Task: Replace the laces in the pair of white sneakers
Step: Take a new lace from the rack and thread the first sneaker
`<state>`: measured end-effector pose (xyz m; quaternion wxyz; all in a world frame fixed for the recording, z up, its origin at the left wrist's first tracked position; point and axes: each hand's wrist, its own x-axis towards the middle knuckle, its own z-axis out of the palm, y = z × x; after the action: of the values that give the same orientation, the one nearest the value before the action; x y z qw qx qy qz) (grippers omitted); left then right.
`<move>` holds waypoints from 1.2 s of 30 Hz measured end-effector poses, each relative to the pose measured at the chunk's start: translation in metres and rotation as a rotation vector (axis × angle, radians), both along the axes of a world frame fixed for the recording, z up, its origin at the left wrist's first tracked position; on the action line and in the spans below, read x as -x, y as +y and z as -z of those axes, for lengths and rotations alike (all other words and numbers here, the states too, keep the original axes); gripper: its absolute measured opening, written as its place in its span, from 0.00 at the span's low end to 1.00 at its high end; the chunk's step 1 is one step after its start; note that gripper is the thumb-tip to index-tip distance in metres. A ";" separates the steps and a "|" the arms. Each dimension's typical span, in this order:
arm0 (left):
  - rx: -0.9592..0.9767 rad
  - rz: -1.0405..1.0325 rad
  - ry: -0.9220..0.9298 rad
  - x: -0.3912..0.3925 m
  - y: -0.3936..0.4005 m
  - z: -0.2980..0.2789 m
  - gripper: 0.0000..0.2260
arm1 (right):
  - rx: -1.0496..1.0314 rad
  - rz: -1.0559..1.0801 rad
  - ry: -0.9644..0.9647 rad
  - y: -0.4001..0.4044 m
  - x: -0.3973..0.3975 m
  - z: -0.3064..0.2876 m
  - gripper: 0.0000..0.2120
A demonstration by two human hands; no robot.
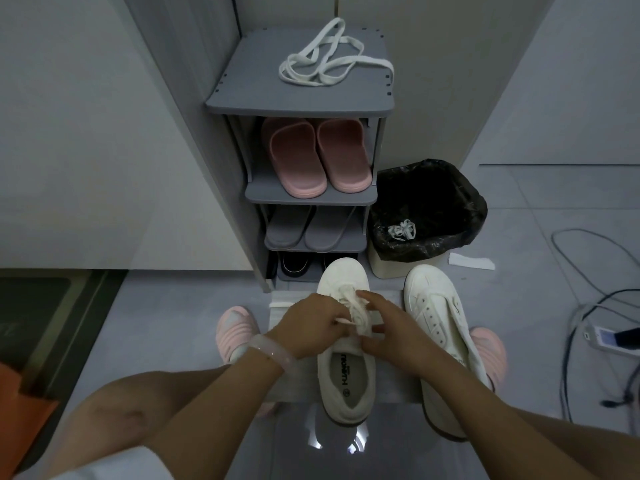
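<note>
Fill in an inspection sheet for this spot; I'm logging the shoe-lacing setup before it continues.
Surface: grey tiled floor, a sheet under the sneakers.
Job's things: laced sneaker under the hands; unlaced sneaker to its right; loose laces on top of the rack.
Clutter: bin with a black liner, old laces inside; paper scrap on the floor.
Hands: left hand and right hand both pinch the lace over the tongue.
Cables: several on the floor at right, by a power strip.
Surroundings: pink slippers, grey slippers, dark shoes on the rack shelves.
</note>
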<state>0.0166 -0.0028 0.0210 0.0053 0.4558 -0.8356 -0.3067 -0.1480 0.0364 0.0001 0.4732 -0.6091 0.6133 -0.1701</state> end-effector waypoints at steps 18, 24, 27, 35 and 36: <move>-0.222 -0.136 -0.042 -0.012 -0.005 -0.002 0.11 | 0.050 0.090 0.190 -0.003 -0.002 0.004 0.05; -0.104 -0.057 -0.090 -0.006 0.000 0.005 0.11 | -0.134 0.222 -0.029 -0.006 -0.002 0.002 0.04; -0.075 -0.004 -0.113 -0.002 0.006 0.011 0.12 | -0.247 0.359 -0.264 -0.004 -0.003 -0.002 0.08; -0.145 -0.055 -0.057 -0.001 0.006 0.015 0.09 | -0.276 0.447 -0.267 -0.002 -0.002 -0.007 0.03; -0.153 -0.059 -0.048 0.000 0.006 0.015 0.08 | -0.298 0.436 -0.250 -0.002 -0.004 -0.008 0.02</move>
<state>0.0170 0.0032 0.0057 -0.0402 0.4865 -0.7958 -0.3582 -0.1443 0.0341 0.0081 0.5818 -0.3611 0.6847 -0.2496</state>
